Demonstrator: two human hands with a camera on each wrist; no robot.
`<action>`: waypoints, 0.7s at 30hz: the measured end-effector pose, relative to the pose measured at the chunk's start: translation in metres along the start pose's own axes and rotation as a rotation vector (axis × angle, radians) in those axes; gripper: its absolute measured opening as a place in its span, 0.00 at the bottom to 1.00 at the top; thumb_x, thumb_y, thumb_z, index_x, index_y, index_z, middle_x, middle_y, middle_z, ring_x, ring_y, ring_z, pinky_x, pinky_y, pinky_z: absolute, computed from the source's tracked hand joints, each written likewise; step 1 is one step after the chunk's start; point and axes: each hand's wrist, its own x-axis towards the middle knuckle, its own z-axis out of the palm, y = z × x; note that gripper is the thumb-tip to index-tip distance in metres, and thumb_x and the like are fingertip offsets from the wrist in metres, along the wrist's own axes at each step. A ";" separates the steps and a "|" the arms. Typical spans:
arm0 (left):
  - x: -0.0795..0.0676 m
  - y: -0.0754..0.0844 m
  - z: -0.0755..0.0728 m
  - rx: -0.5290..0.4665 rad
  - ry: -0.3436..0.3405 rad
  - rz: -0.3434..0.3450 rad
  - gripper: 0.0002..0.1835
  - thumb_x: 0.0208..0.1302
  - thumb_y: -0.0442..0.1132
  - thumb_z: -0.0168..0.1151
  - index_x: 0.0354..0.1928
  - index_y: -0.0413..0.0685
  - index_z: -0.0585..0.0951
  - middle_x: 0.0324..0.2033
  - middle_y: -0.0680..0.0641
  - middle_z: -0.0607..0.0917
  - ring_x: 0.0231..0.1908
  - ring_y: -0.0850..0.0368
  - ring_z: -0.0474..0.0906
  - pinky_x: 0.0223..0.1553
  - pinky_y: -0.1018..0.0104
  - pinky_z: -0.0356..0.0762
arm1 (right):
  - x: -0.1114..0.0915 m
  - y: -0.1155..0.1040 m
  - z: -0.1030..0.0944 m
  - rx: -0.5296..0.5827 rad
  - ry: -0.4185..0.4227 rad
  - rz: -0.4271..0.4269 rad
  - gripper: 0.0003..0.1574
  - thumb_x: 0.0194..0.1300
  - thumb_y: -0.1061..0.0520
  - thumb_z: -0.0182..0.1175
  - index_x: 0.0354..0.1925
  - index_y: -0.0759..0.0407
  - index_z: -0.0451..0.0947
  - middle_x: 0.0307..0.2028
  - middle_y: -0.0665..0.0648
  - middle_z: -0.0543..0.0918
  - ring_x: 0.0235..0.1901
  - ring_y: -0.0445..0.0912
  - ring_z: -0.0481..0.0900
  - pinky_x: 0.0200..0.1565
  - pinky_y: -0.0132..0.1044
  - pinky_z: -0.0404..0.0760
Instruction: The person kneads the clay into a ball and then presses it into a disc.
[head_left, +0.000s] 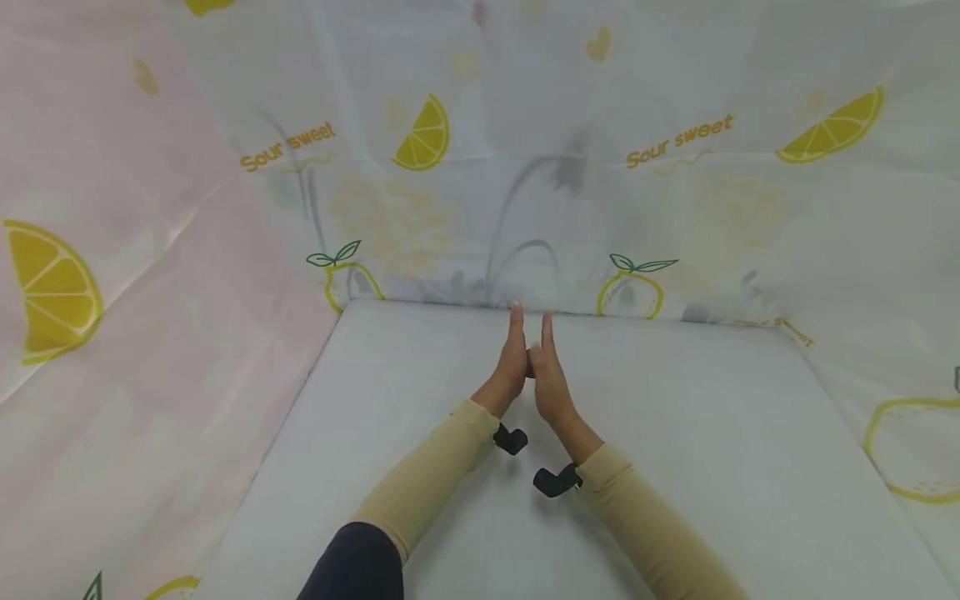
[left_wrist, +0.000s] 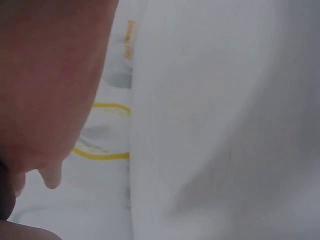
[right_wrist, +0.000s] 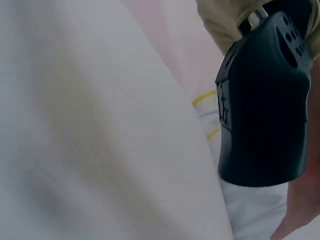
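At the left, a pale pinkish sheet printed with yellow lemon slices is hanging beside the smooth white tabletop. A dark navy cuff and a beige sleeve are leading up to the left hand, whose fingers are standing straight and upright with the palm turned inward. A black, angular wrist camera is jutting from its wrist.

Next comes a small, dark brown, rounded object, mostly hidden; it is sitting between the two palms, above the tabletop, and seems to be touching both. Its material and full shape are not showing.

The right hand is facing the left with its fingers straight as well, leaving a narrow gap; neither hand is visibly curling round the object. A second black wrist camera and a beige sleeve are following on the right.

Judging from this pose, holding the object well is depending on even, gentle pressure from both palms, kept parallel and level. If one palm is tilting or slackening, the object could be slipping down through the gap.
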 end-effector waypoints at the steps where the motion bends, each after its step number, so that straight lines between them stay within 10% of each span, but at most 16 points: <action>1: 0.001 -0.001 -0.001 -0.012 0.014 -0.009 0.48 0.70 0.78 0.25 0.83 0.60 0.44 0.81 0.49 0.43 0.78 0.45 0.46 0.75 0.45 0.45 | 0.000 -0.003 0.001 -0.011 -0.002 -0.001 0.41 0.84 0.45 0.30 0.81 0.61 0.30 0.81 0.63 0.39 0.79 0.53 0.41 0.75 0.58 0.46; 6: 0.004 -0.006 -0.005 -0.066 0.060 -0.009 0.46 0.73 0.75 0.28 0.83 0.55 0.46 0.80 0.45 0.48 0.73 0.41 0.54 0.73 0.48 0.50 | 0.000 -0.013 0.003 -0.074 -0.013 -0.034 0.42 0.82 0.45 0.30 0.80 0.64 0.30 0.81 0.63 0.33 0.79 0.54 0.29 0.76 0.57 0.32; 7: 0.005 -0.007 -0.007 -0.069 0.053 -0.003 0.47 0.73 0.75 0.28 0.83 0.55 0.45 0.81 0.46 0.46 0.76 0.45 0.49 0.75 0.49 0.46 | 0.001 -0.015 0.003 -0.073 -0.012 -0.043 0.43 0.83 0.44 0.29 0.80 0.65 0.30 0.80 0.67 0.46 0.79 0.56 0.33 0.76 0.57 0.32; 21: -0.007 -0.015 0.000 -0.153 -0.226 0.096 0.43 0.78 0.67 0.18 0.81 0.46 0.31 0.81 0.44 0.37 0.79 0.53 0.30 0.76 0.47 0.28 | 0.031 -0.020 -0.014 0.069 0.039 0.059 0.39 0.83 0.50 0.29 0.80 0.65 0.29 0.81 0.61 0.35 0.79 0.50 0.33 0.77 0.47 0.37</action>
